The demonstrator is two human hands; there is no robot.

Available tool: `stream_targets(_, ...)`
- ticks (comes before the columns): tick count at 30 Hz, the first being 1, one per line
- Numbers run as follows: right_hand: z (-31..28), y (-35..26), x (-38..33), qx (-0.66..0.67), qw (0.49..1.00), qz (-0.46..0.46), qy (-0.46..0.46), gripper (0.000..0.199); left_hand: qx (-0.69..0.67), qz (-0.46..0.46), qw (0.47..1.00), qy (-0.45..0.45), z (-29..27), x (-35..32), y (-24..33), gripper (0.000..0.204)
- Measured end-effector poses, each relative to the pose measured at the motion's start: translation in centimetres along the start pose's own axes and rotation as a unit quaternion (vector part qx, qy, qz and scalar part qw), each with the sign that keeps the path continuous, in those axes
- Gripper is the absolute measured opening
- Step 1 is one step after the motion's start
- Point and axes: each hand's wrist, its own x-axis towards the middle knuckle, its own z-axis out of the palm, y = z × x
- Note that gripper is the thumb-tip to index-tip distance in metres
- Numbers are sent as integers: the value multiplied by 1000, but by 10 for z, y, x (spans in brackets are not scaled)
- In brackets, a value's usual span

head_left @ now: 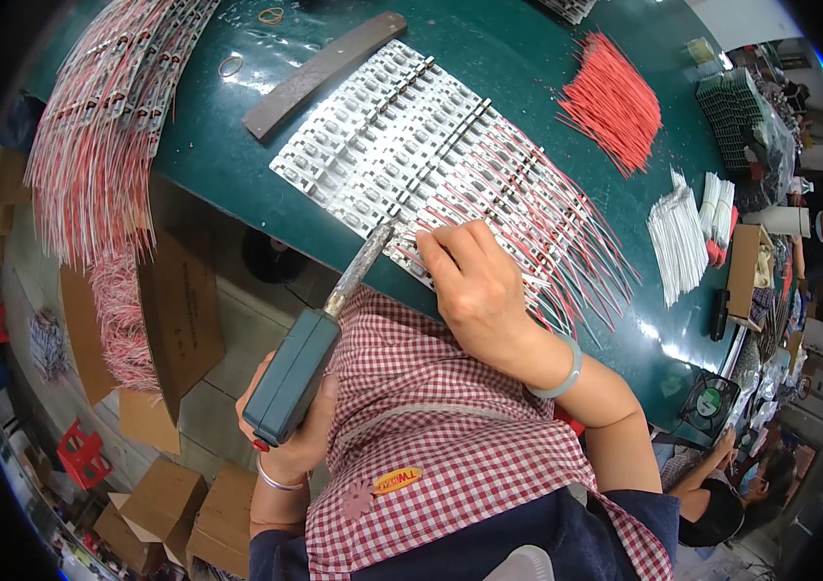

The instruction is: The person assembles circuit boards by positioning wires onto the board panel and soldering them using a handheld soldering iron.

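- We have the left hand (297,457) wrapped firmly around the green soldering gun (292,373).
- We judge that its tip, if hot, could burn the adjacent right fingertips or mar a board; an unsteady left grip would cause this.
- We locate the white circuit boards (363,126) ahead of both hands, reaching beneath the right fingertips.
- We note the right hand (479,286), thumb and forefinger nearly together; whether they pinch anything, we cannot tell.
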Motion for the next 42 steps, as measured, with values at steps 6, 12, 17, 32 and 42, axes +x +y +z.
stream_targets(6,-1,-3,-6,40,998,-22,38,37,24,5,1000,1,-1,-8,-4,29)
stream_targets(12,1,-3,-6,35,999,-14,17,36,28,-1,999,-22,-1,-4,-1,25)
stream_targets(17,1,-4,-5,31,999,-13,13,34,26,-6,998,-49,1,-2,0,24)
stream_targets(32,-2,-4,-4,21,999,-20,-18,35,17,-38,999,-4,0,-12,-4,23)
stream_targets(42,3,-7,-7,39,998,-29,41,36,11,1,1000,19,-3,-15,-7,25)
